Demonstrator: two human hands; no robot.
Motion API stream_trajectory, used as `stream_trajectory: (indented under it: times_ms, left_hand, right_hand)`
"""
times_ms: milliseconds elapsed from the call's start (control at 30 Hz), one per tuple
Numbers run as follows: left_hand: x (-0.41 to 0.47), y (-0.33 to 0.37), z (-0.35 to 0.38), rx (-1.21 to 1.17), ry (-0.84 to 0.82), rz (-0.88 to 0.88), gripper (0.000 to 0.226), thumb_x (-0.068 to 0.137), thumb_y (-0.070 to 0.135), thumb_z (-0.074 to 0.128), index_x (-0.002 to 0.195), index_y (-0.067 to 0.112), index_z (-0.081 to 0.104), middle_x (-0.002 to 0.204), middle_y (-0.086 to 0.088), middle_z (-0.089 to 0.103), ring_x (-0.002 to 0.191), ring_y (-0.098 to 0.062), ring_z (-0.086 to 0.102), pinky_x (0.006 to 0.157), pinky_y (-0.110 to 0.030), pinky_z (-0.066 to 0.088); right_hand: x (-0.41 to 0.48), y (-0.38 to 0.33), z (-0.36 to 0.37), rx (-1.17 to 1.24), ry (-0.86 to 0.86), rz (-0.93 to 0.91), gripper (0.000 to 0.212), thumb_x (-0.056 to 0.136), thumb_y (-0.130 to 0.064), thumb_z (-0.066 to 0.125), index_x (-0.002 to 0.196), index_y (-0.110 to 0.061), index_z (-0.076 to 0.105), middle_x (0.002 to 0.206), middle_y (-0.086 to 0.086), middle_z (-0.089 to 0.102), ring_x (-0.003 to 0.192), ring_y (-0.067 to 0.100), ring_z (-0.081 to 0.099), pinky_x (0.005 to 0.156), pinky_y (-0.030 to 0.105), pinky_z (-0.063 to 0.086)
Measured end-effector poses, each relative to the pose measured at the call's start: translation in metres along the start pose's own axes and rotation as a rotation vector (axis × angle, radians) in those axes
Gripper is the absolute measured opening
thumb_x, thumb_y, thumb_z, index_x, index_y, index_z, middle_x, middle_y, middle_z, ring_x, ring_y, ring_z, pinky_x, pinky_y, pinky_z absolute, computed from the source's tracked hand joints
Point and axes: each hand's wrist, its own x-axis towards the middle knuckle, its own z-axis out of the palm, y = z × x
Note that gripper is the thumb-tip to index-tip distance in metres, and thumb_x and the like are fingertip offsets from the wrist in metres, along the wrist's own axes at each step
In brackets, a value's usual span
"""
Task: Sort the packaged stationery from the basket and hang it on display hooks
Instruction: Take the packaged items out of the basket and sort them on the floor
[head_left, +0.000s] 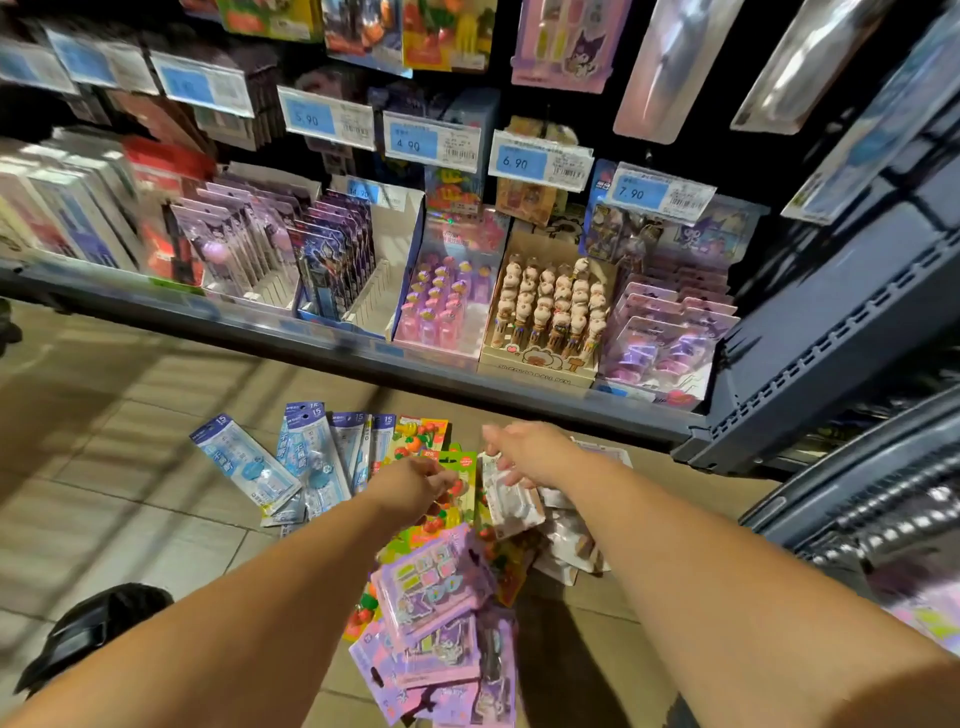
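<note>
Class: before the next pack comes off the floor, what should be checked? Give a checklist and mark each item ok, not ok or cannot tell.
1. Left hand has a firm hold on the fruit pack: cannot tell, too blurred.
2. Right hand free: ok, fingers spread above the white packs.
3. Blue packs kept apart: ok, fanned out at the left.
4. Purple packs separated: not ok, heaped and overlapping other kinds.
5. Free hook in sight: cannot tell, price tags and hanging packs hide the hooks.
</note>
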Motion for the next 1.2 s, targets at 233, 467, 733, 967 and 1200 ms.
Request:
stream_trajectory:
  times_ms: [233, 467, 733, 967, 1200]
  left_hand:
    - [-0.022, 0.076, 0.044, -0.187, -0.038, 0.187, 0.024, 0.100, 0.029, 0.051, 0.089, 0.011, 0.062, 0.077, -0.001, 0.062, 0.063, -0.010, 0.053, 0.049, -0.013, 0.041]
    - [-0.049, 0.153, 0.107, -0.087, -0.178, 0.368, 0.029, 0.098, 0.041, 0.052, 0.093, 0.016, 0.063, 0.085, 0.001, 0.064, 0.079, -0.014, 0.057, 0.073, -0.026, 0.046]
    - [-0.068, 0.197, 0.186, 0.155, -0.299, 0.571, 0.068, 0.082, 0.062, 0.059, 0.133, 0.019, 0.047, 0.124, 0.001, 0.059, 0.114, -0.017, 0.057, 0.101, -0.031, 0.043]
    - [-0.061, 0.214, 0.216, 0.157, -0.347, 0.740, 0.070, 0.075, 0.080, 0.045, 0.124, 0.031, 0.044, 0.122, 0.015, 0.060, 0.112, -0.003, 0.057, 0.103, -0.034, 0.043]
    - [-0.060, 0.223, 0.226, 0.136, -0.345, 0.822, 0.044, 0.078, 0.073, 0.044, 0.111, 0.044, 0.038, 0.116, 0.030, 0.051, 0.101, 0.031, 0.043, 0.075, 0.007, 0.031]
  right_hand:
    - [-0.054, -0.052, -0.119, -0.009, 0.241, -0.170, 0.040, 0.102, -0.045, 0.038, 0.083, -0.014, 0.057, 0.076, 0.001, 0.056, 0.061, 0.013, 0.052, 0.051, 0.020, 0.039]
    - [-0.143, -0.020, -0.193, -0.145, 0.378, -0.274, 0.039, 0.100, -0.045, 0.041, 0.090, -0.016, 0.065, 0.089, 0.005, 0.068, 0.070, 0.015, 0.063, 0.068, 0.032, 0.053]
    - [-0.240, 0.105, -0.230, 0.335, 0.931, -0.450, 0.033, 0.100, -0.019, 0.049, 0.072, -0.009, 0.063, 0.057, 0.000, 0.058, 0.047, 0.008, 0.052, 0.045, 0.018, 0.042]
    - [-0.223, 0.275, -0.191, 0.430, 1.126, -0.075, 0.036, 0.090, -0.036, 0.063, 0.064, -0.012, 0.058, 0.057, 0.000, 0.052, 0.058, 0.017, 0.051, 0.061, 0.037, 0.047]
    - [-0.148, 0.357, -0.166, 0.410, 0.856, 0.306, 0.001, 0.095, -0.016, 0.056, 0.094, -0.016, 0.056, 0.077, 0.004, 0.056, 0.076, 0.022, 0.055, 0.068, 0.037, 0.042]
